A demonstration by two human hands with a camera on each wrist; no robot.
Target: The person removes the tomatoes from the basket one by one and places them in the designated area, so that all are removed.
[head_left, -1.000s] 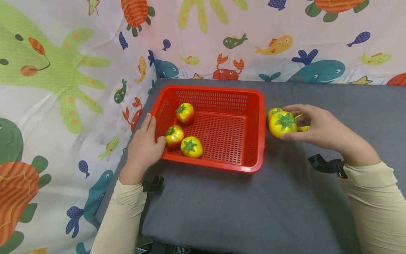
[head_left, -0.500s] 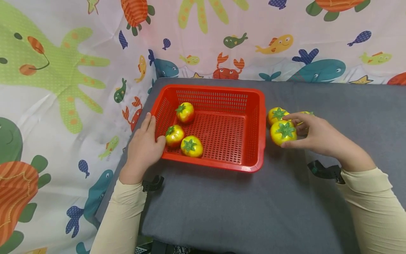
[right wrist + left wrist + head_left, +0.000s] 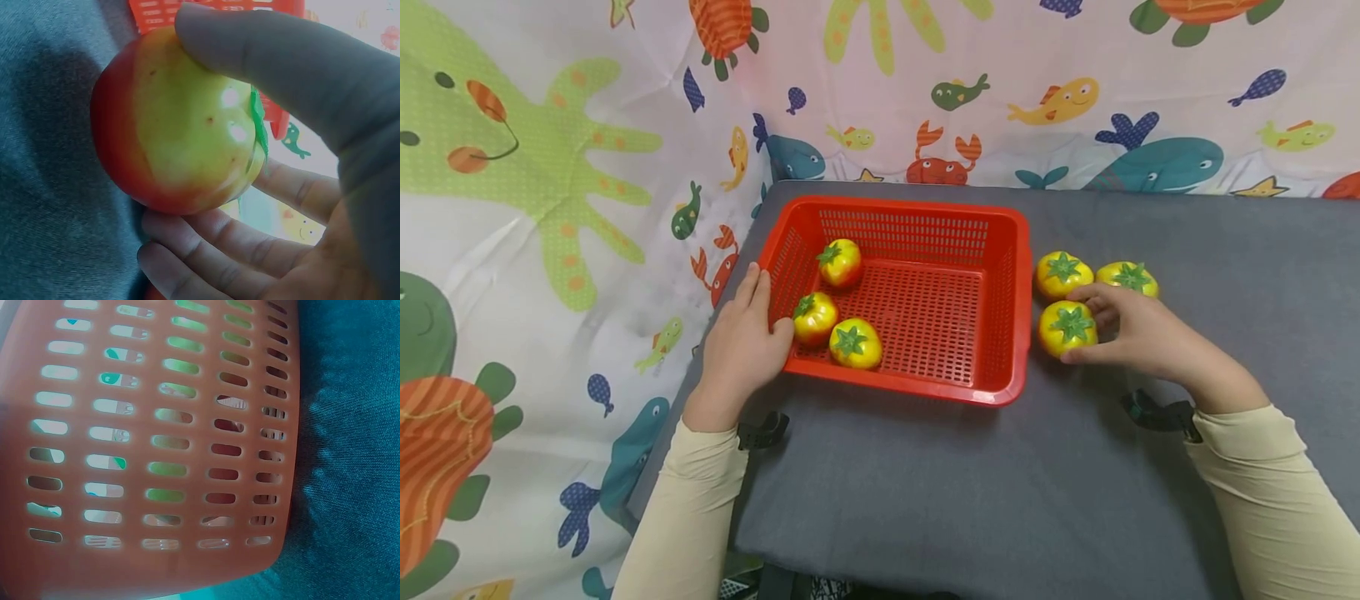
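Note:
My right hand pinches a yellow-and-red toy tomato with a green leaf top, just right of the red plastic basket. In the right wrist view the thumb lies on one side of this tomato and the fingers on the other. Whether it touches the table I cannot tell. Two similar tomatoes, one by the basket and one partly behind my hand, sit on the table. Straight fingers of my left hand rest against the basket's left side. Three tomatoes lie in the basket's left part.
A grey cloth covers the table. Behind it and along the left hangs a curtain printed with sea animals. In the left wrist view the slotted basket wall fills most of the picture.
My right hand has come down and toward the near side with the tomato, away from the two others, which show more fully now. My left hand and the basket have stayed put.

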